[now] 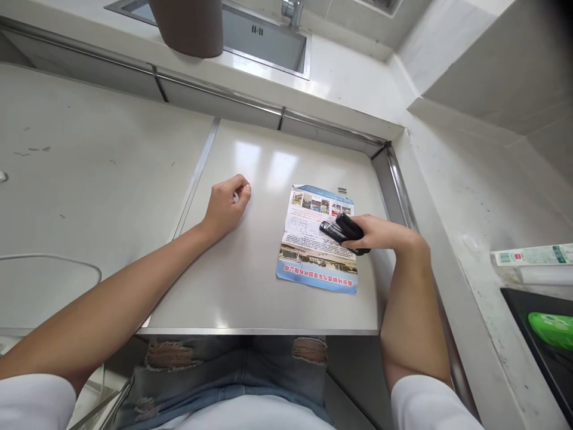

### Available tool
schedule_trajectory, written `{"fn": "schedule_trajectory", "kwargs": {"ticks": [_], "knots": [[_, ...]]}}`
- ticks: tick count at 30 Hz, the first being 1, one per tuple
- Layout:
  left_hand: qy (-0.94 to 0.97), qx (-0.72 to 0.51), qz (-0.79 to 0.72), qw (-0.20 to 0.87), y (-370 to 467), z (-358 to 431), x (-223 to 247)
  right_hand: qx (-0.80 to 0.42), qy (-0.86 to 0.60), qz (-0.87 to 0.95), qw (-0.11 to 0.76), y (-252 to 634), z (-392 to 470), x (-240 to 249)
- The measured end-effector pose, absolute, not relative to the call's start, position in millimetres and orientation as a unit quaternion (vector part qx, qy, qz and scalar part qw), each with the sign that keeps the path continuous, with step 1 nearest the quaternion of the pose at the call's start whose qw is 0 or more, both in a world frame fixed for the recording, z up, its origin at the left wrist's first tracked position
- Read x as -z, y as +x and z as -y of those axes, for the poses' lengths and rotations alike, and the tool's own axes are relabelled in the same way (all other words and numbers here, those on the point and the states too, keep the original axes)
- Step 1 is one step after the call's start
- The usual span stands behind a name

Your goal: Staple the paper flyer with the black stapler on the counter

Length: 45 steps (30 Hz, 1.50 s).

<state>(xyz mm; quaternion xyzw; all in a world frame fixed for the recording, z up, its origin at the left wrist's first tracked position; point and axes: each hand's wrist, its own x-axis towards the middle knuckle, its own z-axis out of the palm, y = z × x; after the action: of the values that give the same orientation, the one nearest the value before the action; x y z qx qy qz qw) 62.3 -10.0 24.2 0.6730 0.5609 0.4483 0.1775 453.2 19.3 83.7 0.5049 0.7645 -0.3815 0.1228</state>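
My right hand (371, 233) grips a black stapler (331, 230) from its right side, over a printed leaflet (316, 263). The stapler's jaws look parted, with its metal part pointing left. The leaflet lies flat on the white table, with blue bands at both ends, small photos and red lettering. Just past its far right corner rest a few staple strips (342, 190). My left hand (229, 200) is loosely curled on the table to the left of the leaflet, with nothing visible in it.
Beyond the table runs a counter with a steel sink (268, 45), a tap (293, 11) and a brown bin (190, 27). On the right ledge are a white-and-green box (532, 255) and a green packet (553, 328). A white cable (54, 257) lies at the left.
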Motion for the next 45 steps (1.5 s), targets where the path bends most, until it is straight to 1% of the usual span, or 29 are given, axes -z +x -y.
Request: {"fn": "schedule_trajectory", "kwargs": {"ticks": [4, 7, 9, 10, 11, 13, 14, 17, 21, 26, 34, 41, 45], "knots": [[0.669, -0.448, -0.563, 0.187, 63, 11, -26, 0.405, 0.495, -0.76, 0.122, 459, -20, -88], [0.643, -0.455, -0.59, 0.179, 63, 11, -26, 0.41, 0.464, -0.78, 0.086, 463, -23, -92], [0.617, -0.466, -0.611, 0.169, 61, 10, -25, 0.396, 0.464, -0.792, 0.028, 465, -27, -88], [0.608, -0.47, -0.618, 0.167, 60, 9, -24, 0.369, 0.484, -0.793, -0.021, 466, -30, -83], [0.602, -0.472, -0.622, 0.167, 59, 8, -22, 0.33, 0.514, -0.788, -0.077, 467, -34, -76], [0.595, -0.473, -0.627, 0.173, 57, 6, -19, 0.2, 0.601, -0.744, -0.213, 469, -42, -57], [0.593, -0.472, -0.629, 0.176, 56, 5, -18, 0.148, 0.629, -0.72, -0.255, 471, -47, -47], [0.59, -0.465, -0.634, 0.185, 55, 3, -16, 0.08, 0.663, -0.678, -0.307, 478, -63, -19], [0.591, -0.451, -0.64, 0.197, 56, 3, -18, 0.104, 0.669, -0.642, -0.358, 491, -78, 0], [0.587, -0.446, -0.643, 0.208, 57, 5, -21, 0.129, 0.641, -0.651, -0.386, 499, -86, 9], [0.579, -0.489, -0.613, 0.223, 56, 2, -18, 0.126, 0.634, -0.66, -0.383, 500, -89, 12], [0.533, -0.542, -0.583, 0.288, 57, 2, -17, 0.118, 0.644, -0.663, -0.364, 497, -87, 7], [0.55, -0.529, -0.586, 0.273, 57, 2, -17, 0.116, 0.646, -0.663, -0.36, 497, -87, 8]]}}
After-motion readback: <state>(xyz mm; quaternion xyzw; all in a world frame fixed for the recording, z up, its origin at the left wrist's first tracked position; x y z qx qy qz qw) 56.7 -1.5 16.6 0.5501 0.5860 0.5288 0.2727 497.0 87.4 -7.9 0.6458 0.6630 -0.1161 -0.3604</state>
